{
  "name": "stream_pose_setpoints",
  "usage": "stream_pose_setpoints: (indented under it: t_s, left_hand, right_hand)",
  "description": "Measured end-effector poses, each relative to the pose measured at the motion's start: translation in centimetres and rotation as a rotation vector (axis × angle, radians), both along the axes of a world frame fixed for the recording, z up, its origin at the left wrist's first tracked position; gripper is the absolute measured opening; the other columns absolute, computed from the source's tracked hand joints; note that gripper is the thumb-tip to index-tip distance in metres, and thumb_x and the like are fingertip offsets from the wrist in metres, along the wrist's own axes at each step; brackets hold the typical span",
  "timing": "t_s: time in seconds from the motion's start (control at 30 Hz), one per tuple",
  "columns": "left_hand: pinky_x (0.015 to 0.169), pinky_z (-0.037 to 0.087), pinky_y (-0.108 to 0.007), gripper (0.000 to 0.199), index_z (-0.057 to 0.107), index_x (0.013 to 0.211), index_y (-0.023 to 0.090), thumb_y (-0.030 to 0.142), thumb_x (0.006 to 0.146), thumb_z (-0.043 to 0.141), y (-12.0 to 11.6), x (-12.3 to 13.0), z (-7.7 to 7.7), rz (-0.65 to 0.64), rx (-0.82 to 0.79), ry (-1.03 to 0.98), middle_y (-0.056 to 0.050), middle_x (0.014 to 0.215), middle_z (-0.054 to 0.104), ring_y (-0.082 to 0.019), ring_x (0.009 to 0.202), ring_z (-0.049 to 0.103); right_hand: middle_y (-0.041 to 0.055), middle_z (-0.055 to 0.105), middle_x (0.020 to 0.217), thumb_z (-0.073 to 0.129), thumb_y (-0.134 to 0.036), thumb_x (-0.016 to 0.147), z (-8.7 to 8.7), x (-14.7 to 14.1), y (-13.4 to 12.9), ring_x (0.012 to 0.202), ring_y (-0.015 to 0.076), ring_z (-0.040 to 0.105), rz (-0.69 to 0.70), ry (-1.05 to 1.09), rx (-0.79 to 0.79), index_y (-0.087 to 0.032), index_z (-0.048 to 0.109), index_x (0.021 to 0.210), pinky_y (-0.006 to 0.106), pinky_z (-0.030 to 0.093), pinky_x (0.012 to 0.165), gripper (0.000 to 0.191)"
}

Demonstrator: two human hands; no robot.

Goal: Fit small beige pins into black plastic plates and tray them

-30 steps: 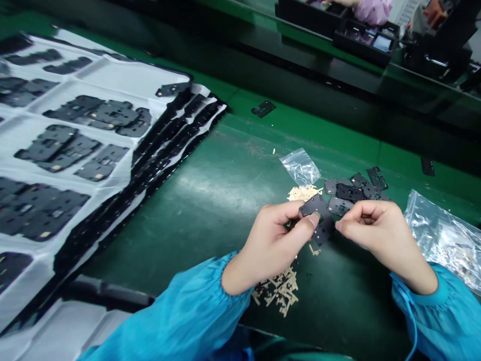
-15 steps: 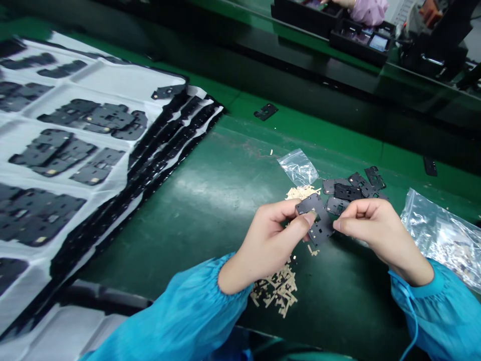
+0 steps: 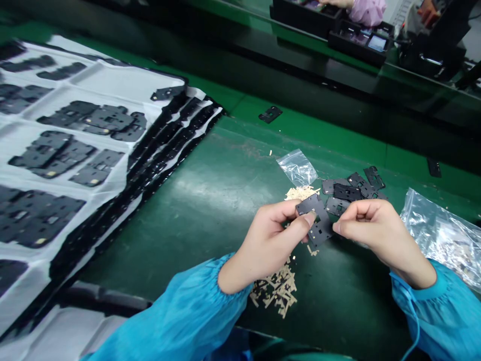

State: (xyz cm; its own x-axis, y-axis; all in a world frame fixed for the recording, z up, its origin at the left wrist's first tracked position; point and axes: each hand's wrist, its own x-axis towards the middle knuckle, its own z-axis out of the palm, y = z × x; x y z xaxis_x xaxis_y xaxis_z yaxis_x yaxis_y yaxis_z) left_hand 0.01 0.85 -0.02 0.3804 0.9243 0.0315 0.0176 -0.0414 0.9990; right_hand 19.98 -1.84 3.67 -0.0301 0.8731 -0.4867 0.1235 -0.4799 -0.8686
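Observation:
My left hand point(image 3: 276, 238) is closed on a thin black plate point(image 3: 319, 228) with cutouts, its thumb pressing on the plate's face. At the plate's right edge, the thumb and fingers of my right hand point(image 3: 370, 225) are pinched together. Whatever is between those fingertips, if anything, is too small to make out. Just behind the plate lies a small pile of beige slips point(image 3: 300, 192), partly covered by my left hand. Several similar black plates point(image 3: 347, 191) lie in a loose heap beyond my right hand. Nearer my left forearm is a pile of beige and black scraps point(image 3: 278, 291).
White compartment trays point(image 3: 124, 82) holding black plates are stacked at left. A small clear bag point(image 3: 298, 167) lies behind the hands, a larger plastic bag point(image 3: 443, 235) at right. One black part point(image 3: 270, 114) rests on the green strip at the back. Across it shows another person's pink sleeve point(image 3: 368, 11).
The black parts on the green strip at the back have shifted slightly to the right. Both my hands and the plate stay almost where they were.

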Motion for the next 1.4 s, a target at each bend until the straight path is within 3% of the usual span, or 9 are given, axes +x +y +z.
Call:
stream_pose_setpoints:
  t_s: [0.33,0.53,0.9,1.4]
  left_hand:
    - [0.048,0.04,-0.022,0.032,0.057,0.057,0.018,0.022,0.089,0.057,-0.08,0.2,0.54,0.011,0.008,0.05,0.001,0.052,0.058,-0.011,0.049,0.052]
    - [0.045,0.033,-0.022,0.033,0.054,0.055,0.018,0.02,0.088,0.056,-0.23,0.35,0.52,0.074,0.051,0.089,0.004,0.048,0.052,-0.009,0.046,0.044]
    - [0.045,0.035,-0.022,0.032,0.052,0.055,0.019,0.019,0.087,0.055,-0.27,0.26,0.69,0.076,0.025,0.042,0.004,0.049,0.051,-0.009,0.046,0.047]
    - [0.045,0.035,-0.022,0.031,0.054,0.057,0.018,0.017,0.088,0.054,-0.41,0.1,0.74,0.066,0.05,0.054,0.005,0.05,0.051,-0.009,0.047,0.047]
  right_hand:
    - [-0.0014,0.064,0.054,0.081,-0.026,0.068,0.25,-0.05,0.14,0.046,0.0078,0.046,0.012,-0.043,-0.01,-0.017,0.073,0.061,0.022,0.037,0.046,0.013]
    - [0.0016,0.071,0.061,0.08,-0.024,0.066,0.64,-0.13,-0.2,0.052,0.0104,0.054,0.008,-0.069,0.017,-0.018,0.074,0.06,0.023,0.042,0.049,0.011]
    - [0.0033,0.07,0.061,0.078,-0.03,0.067,0.41,-0.76,-0.5,0.052,0.0122,0.054,-0.039,-0.205,0.053,-0.018,0.071,0.059,0.024,0.041,0.047,0.016]
    - [0.0042,0.074,0.066,0.076,-0.027,0.067,0.17,-0.84,-0.59,0.056,0.0134,0.058,-0.031,-0.189,0.043,-0.019,0.071,0.06,0.025,0.043,0.05,0.012]
